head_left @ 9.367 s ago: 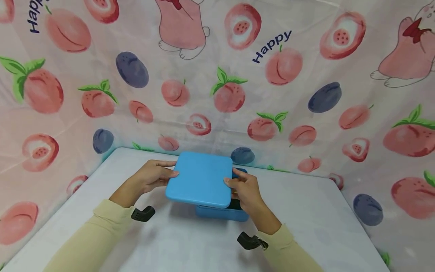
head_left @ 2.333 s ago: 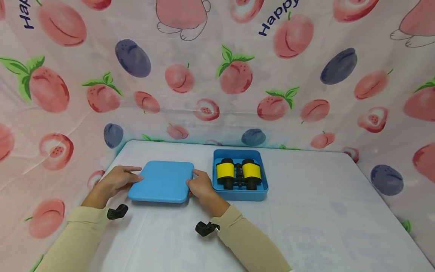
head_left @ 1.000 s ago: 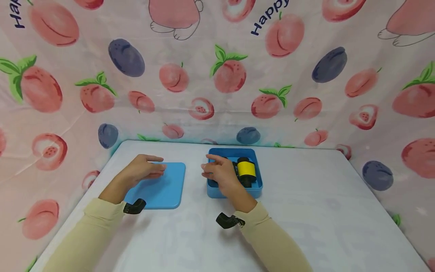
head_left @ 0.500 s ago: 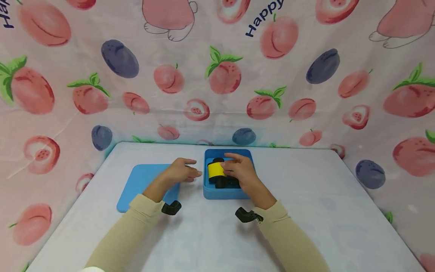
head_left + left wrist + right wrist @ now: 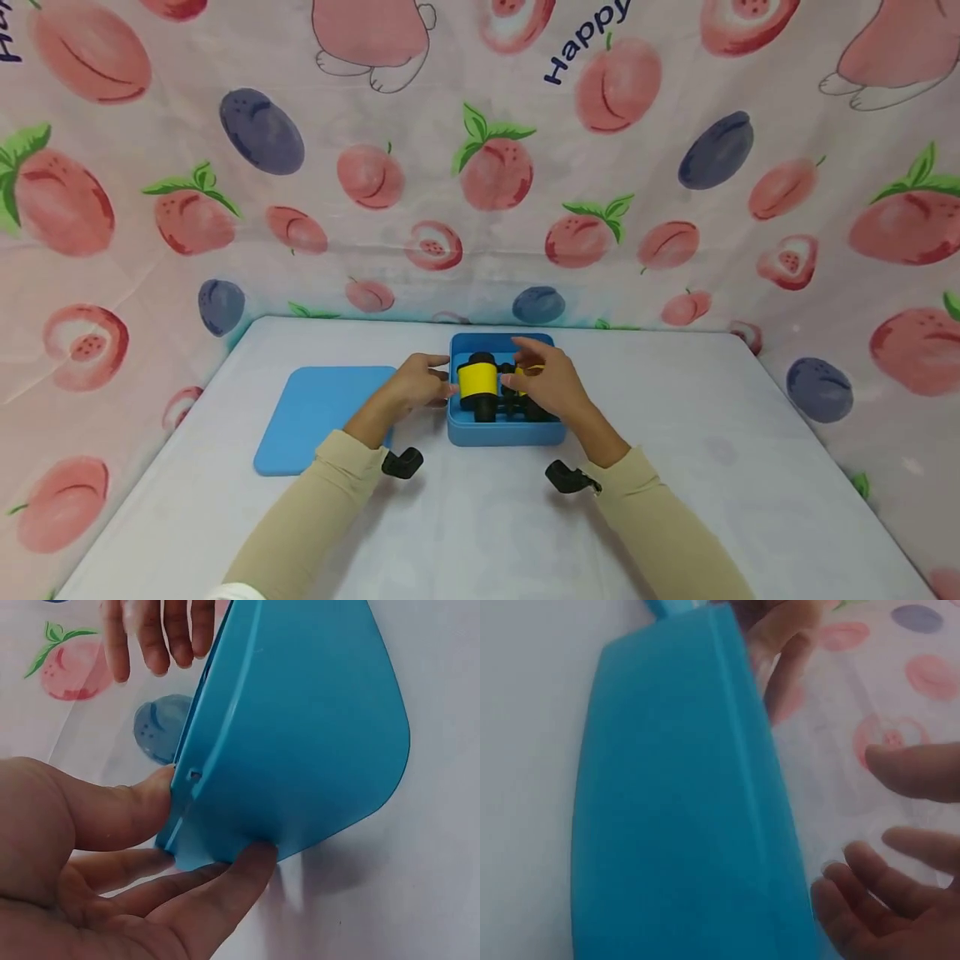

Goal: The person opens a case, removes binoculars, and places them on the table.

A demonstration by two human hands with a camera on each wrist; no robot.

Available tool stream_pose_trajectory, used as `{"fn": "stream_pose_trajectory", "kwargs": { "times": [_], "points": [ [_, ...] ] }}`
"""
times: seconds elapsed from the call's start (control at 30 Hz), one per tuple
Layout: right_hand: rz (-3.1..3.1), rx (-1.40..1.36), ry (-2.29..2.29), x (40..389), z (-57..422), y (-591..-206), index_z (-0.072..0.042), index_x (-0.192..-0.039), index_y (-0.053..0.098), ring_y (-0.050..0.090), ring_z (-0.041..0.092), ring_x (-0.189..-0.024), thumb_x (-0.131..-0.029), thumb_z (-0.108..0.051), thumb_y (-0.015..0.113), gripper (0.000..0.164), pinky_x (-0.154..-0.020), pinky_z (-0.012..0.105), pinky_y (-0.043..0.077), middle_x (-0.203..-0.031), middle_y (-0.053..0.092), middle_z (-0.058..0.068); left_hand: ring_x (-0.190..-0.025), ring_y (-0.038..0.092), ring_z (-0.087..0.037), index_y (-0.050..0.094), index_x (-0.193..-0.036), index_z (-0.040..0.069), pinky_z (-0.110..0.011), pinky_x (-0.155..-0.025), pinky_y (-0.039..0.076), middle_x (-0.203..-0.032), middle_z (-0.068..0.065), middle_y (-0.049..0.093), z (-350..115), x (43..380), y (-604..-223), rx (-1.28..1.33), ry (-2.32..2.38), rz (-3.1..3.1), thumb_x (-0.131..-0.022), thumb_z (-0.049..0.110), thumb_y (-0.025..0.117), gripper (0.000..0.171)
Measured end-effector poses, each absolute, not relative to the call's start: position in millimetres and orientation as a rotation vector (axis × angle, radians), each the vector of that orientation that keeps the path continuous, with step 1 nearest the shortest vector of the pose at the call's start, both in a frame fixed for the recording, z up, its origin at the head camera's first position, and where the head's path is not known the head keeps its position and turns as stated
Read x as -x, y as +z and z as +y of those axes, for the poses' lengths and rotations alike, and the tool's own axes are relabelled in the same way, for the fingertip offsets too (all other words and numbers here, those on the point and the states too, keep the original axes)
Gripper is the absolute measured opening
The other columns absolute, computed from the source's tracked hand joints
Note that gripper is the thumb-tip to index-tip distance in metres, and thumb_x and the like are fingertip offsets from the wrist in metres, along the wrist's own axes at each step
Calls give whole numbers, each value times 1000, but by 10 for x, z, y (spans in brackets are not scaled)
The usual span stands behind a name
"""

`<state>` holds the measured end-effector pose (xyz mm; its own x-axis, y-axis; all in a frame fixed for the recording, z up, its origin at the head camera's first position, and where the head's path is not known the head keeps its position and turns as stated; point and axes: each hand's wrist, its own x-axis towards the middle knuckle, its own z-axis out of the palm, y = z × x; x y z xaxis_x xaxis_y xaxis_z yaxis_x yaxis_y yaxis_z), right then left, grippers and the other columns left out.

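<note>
Yellow-and-black binoculars point(image 5: 477, 380) lie in an uncovered blue box point(image 5: 495, 435) at the far middle of the table. My left hand point(image 5: 416, 385) is at the box's left side. In the left wrist view, its thumb is at the rim of the box point(image 5: 315, 727) and its fingers are against the outer wall. Over the binoculars' right half hovers my right hand point(image 5: 551, 385), thumb and fingers spread and partly hiding the right barrel. The right wrist view shows those fingers point(image 5: 885, 892) beyond the box's edge, holding nothing. The blue lid point(image 5: 322, 417) lies flat to the left.
A white-covered table point(image 5: 480, 533) carries everything. Behind and beside it hangs a fruit-print cloth point(image 5: 450, 183). Small black cameras sit on the left wrist point(image 5: 402, 463) and right wrist point(image 5: 572, 477). The left forearm passes over the lid's near right corner.
The lid has gone from over the box to the table at left, both hands letting go. Both hands then moved right, the left to the box's side, the right over the binoculars.
</note>
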<state>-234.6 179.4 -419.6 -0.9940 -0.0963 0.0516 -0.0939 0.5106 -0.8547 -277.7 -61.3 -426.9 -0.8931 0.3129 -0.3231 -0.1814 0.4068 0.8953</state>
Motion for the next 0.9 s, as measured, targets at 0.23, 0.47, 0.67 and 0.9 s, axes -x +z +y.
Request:
{"fn": "stream_pose_trajectory", "kwargs": {
  "times": [0.23, 0.47, 0.67, 0.9],
  "points": [
    [3064, 550, -618, 2425, 1822, -4301, -9, -156, 49, 47, 39, -142, -89, -47, 81, 83, -115, 59, 46, -154, 50, 19, -126, 68, -36, 37, -160, 2, -47, -99, 59, -152, -31, 53, -625, 2768, -4265, -109, 1514, 2214, -98, 1, 69, 70],
    [3048, 798, -261, 2537, 1811, -4363, -7, -154, 50, 46, 38, -142, -80, -56, 86, 95, -124, 64, 32, -147, 56, 15, -129, 66, -37, 39, -160, 4, -48, -96, 61, -153, -29, 53, -636, 2765, -4295, -79, 1549, 2189, -98, 2, 69, 69],
    [3030, 799, -119, 2601, 1789, -4377, -7, -157, 46, 45, 37, -146, -79, -60, 85, 102, -125, 65, 30, -152, 55, 13, -128, 66, -35, 40, -161, 7, -48, -96, 61, -153, -28, 54, -625, 2755, -4296, -66, 1539, 2210, -99, 4, 69, 68],
    [3077, 807, -62, 2629, 1768, -4441, -8, -151, 53, 49, 36, -138, -76, -68, 83, 101, -108, 63, 43, -148, 59, 12, -134, 62, -39, 38, -161, 6, -52, -100, 58, -154, -28, 52, -635, 2714, -4311, -69, 1549, 2197, -100, 4, 67, 68]
  ]
}}
